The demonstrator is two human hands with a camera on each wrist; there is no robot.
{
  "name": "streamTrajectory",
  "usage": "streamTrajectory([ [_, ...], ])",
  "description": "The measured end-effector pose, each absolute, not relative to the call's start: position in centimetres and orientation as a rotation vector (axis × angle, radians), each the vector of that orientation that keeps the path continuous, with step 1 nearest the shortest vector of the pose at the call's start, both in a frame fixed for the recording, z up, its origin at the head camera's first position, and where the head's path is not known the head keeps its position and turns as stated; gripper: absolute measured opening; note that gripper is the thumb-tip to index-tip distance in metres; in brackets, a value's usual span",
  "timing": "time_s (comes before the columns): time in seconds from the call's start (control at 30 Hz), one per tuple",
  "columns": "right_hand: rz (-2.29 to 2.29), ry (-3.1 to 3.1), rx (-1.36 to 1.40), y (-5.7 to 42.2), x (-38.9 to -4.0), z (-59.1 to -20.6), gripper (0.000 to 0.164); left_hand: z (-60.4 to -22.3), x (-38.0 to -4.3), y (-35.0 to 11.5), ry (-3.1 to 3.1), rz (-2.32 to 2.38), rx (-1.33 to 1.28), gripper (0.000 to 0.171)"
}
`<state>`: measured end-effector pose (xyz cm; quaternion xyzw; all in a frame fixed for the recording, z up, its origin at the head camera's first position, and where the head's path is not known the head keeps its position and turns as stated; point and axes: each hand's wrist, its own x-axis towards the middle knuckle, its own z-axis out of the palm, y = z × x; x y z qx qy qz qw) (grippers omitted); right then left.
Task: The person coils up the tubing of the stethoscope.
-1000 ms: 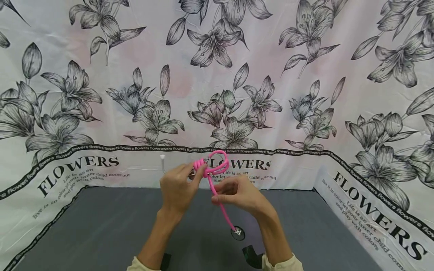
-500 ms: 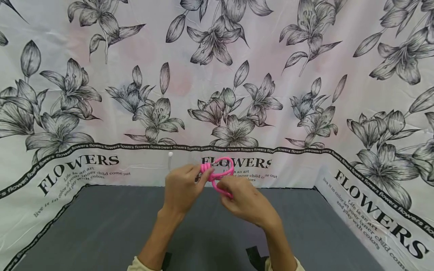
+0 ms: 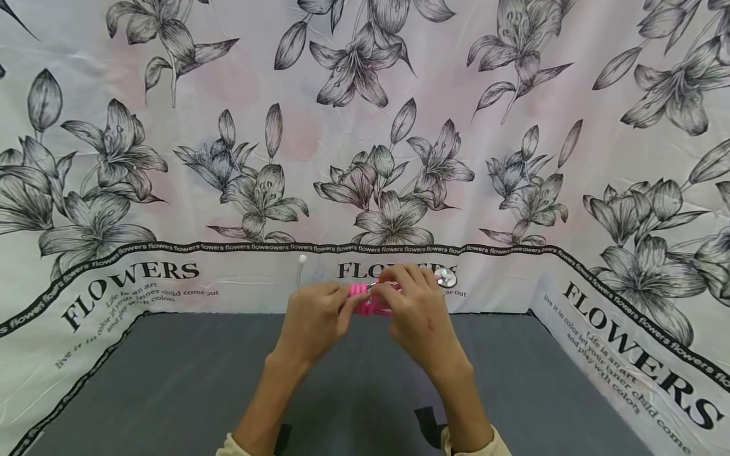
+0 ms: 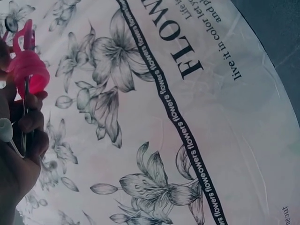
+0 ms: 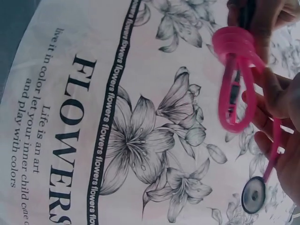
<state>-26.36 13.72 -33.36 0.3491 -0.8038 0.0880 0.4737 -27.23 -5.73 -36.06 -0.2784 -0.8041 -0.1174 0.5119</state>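
Observation:
A stethoscope is raised before the hanging cloth, its pink tubing wound in several tight turns (image 5: 234, 42) around the metal ear tubes (image 4: 25, 112). My left hand (image 3: 313, 320) grips the ear tubes at the left end of the coil. A white ear tip (image 3: 302, 259) pokes up behind that hand. My right hand (image 3: 424, 320) holds the tubing at the coil's right side, fingers curled over it. A tubing loop (image 5: 224, 105) sticks out of the coil in the right wrist view. Past the right fingers, the round chest piece (image 3: 447, 277) dangles on the tubing's free end.
A dark grey tabletop (image 3: 199, 380) lies below both hands. White cloth (image 3: 365, 145) printed with black lilies and "FLOWERS" lettering rises at the back and along both sides. Dark straps (image 3: 429, 427) show near the cream sleeves (image 3: 479, 446).
The right hand has moved up to the coil, carrying the tubing's free end with it. The chest piece has gone from hanging low near the table to the right hand's far side.

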Motion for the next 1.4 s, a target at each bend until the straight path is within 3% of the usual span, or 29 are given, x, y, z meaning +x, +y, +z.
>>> streamTrajectory([
  [0.7,0.407,-1.992,0.944,15.2,-26.8,-33.3,0.018,-35.5,-27.3,-6.0,-1.962,-0.381,-0.976,0.028],
  [1.07,0.783,-2.067,0.969,15.8,-27.2,-33.4,0.017,-35.7,-27.5,-6.4,-1.914,-0.356,-1.056,0.037],
  [1.3,0.896,-1.943,0.936,17.2,-28.8,-34.0,0.030,-35.4,-27.5,-6.3,-1.844,-0.370,-1.099,0.036],
  [1.4,1.000,-1.924,0.961,17.7,-29.4,-34.4,0.025,-35.4,-27.5,-6.3,-1.842,-0.445,-1.130,0.036],
])
